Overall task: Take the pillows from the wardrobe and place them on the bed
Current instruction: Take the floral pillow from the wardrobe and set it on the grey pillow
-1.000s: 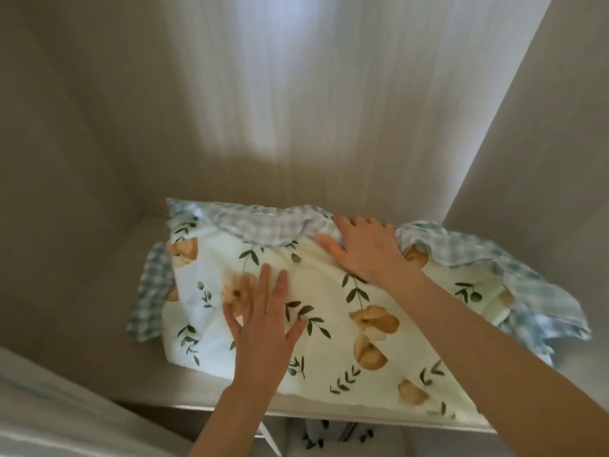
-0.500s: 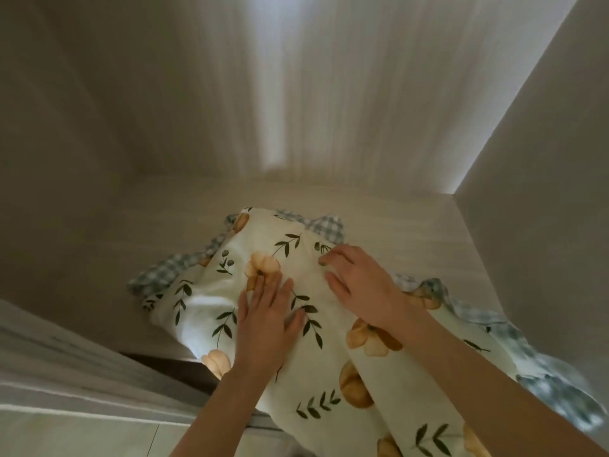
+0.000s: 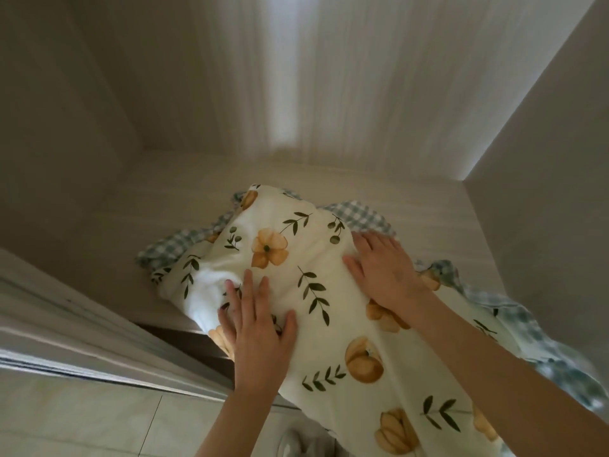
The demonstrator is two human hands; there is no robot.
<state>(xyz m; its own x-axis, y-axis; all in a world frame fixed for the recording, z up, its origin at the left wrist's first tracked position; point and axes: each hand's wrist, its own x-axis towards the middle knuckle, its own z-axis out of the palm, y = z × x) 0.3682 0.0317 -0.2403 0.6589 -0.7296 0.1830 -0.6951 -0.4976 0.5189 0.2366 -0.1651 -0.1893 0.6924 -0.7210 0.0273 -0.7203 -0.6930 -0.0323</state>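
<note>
One pillow (image 3: 296, 258), cream with orange flowers, green leaves and a green-checked frill, lies slanted half off the wardrobe shelf (image 3: 184, 199). Its near end hangs out past the shelf's front edge towards me. My left hand (image 3: 260, 331) lies flat on the pillow's near left part, fingers straight and spread. My right hand (image 3: 382, 272) lies on its upper right side, fingertips at the seam where the checked frill starts. No second pillow shows, and the bed is out of view.
The wardrobe's right side wall (image 3: 543, 225) stands close to the pillow's frill. At the lower left run the pale wardrobe frame (image 3: 66, 324) and a tiled floor (image 3: 82, 423). Bare shelf shows behind and left of the pillow.
The pillow has slid towards me and turned, so its near end now hangs off the shelf. Both hands have stayed on top of it and come nearer with it.
</note>
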